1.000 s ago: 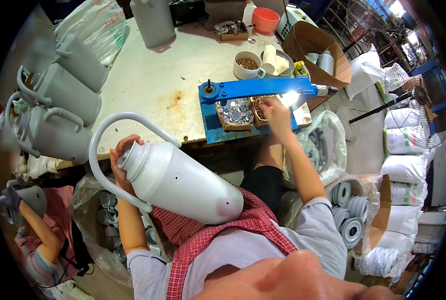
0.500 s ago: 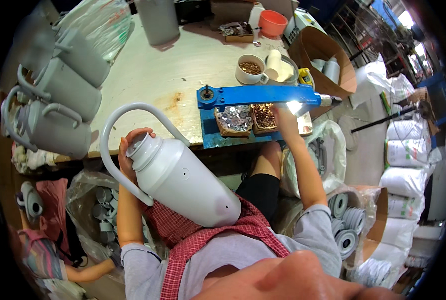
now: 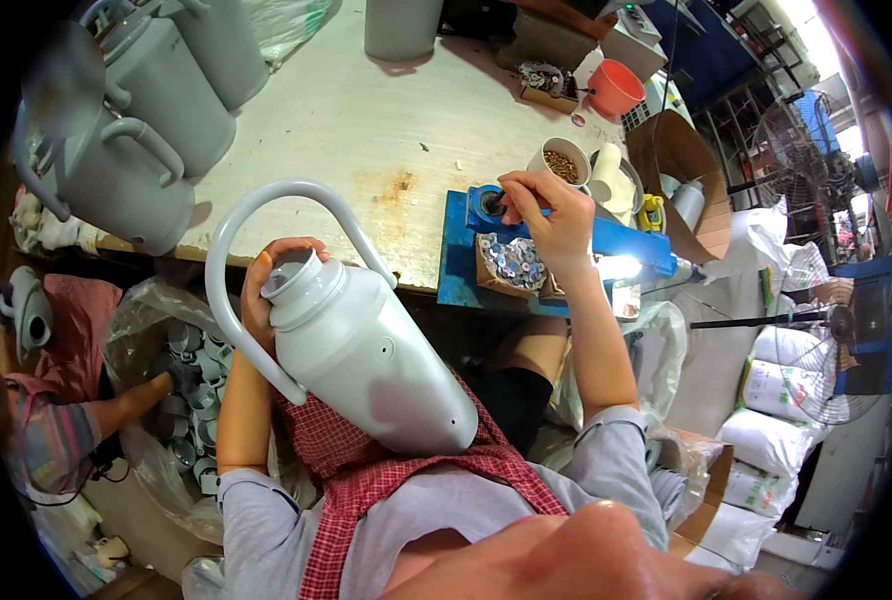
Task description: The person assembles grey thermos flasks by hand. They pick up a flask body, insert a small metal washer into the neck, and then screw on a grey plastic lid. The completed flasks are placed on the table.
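Observation:
A pale grey metal jug body lies tilted across my lap, its neck pointing up and left. Its large curved handle arches over the neck, and two small holes show in the wall. My left hand grips the jug behind its neck, fingers wrapped round the rim side. My right hand is pinched at the dark post on the near-left end of a blue tool arm; anything small between the fingertips is hidden. Below that wrist sits a box of silver washers, and a second box is mostly covered.
A white cup of brass-coloured fasteners stands behind the tool, by an orange bowl. Several grey jugs crowd the table's left. Bags of grey parts flank me. A co-worker's arm reaches in at left.
My right hand has moved from the fastener box up and left to the tool arm's post. The view has shifted; the jug stays on my lap in my left hand.

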A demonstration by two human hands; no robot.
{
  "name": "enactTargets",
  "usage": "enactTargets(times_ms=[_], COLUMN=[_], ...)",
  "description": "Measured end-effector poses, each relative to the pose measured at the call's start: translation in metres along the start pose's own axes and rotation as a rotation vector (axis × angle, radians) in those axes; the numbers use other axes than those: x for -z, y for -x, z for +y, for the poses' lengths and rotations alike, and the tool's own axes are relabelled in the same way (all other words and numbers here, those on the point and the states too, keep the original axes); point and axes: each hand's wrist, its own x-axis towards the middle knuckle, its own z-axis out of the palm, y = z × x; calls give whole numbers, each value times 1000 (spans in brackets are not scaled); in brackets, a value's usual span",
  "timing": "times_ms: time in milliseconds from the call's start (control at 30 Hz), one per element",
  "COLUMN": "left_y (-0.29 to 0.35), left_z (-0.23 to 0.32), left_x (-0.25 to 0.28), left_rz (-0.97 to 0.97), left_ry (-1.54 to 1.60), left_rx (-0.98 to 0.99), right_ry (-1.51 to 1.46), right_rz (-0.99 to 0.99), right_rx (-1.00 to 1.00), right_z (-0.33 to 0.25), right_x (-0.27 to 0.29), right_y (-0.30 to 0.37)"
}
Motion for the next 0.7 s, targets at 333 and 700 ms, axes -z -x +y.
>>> enactTargets(times_ms=[333,700], left_y=[2,1], left_z=[-3,-2], left_x=[3,-7], left_rz=[68,24], left_ry=[-35,-26], left_rx=[-5,20], right_ry=[37,30], right_rz=[30,-31], right_rx=[-50,-149], right_z=[9,5], right_x=[-6,-4], right_y=[0,-3])
